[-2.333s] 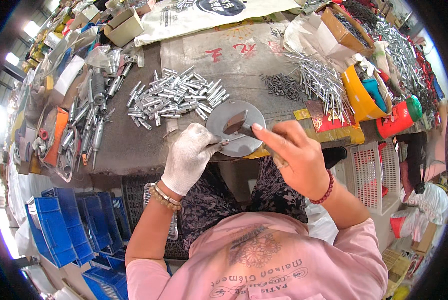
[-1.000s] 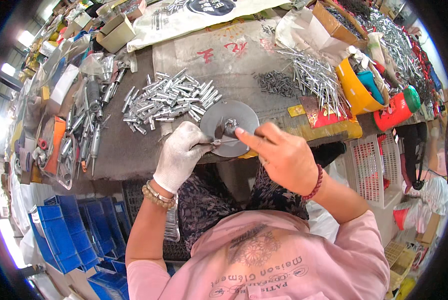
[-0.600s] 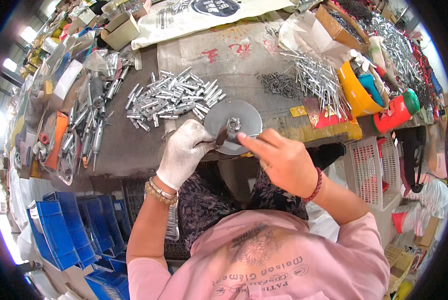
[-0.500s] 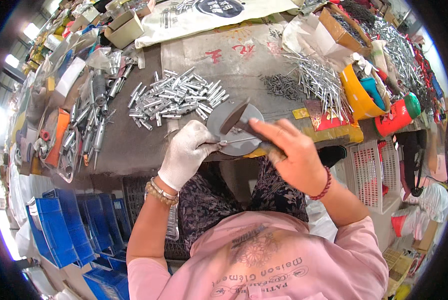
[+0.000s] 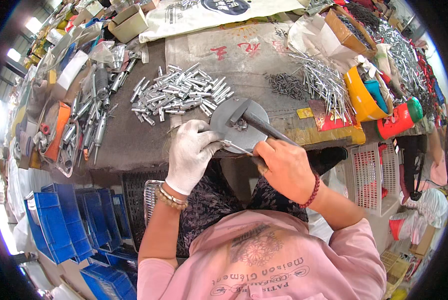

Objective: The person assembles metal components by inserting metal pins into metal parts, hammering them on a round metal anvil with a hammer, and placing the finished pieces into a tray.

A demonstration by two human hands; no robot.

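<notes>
Grey and worn, a workbench (image 5: pixel 129 145) is stretching across the view, with blue crates (image 5: pixel 61 222) standing below it on the left. A loose pile of silver tubes (image 5: pixel 181 92) is lying on its middle. At its near edge, the white-gloved left hand (image 5: pixel 191 157) is pinching with thumb and fingers, while the bare right hand (image 5: pixel 286 167) is curling its fingers just opposite. Near them, a round grey metal disc (image 5: pixel 221 120) is supporting the head of a dark hammer (image 5: pixel 269 128), whose handle is slanting toward the right hand. Smallest, a thin metal rod (image 5: pixel 241 149) is spanning the gap between the hands: the gloved fingers are gripping its left end; whether the right fingers are grasping the other, I cannot tell.
</notes>
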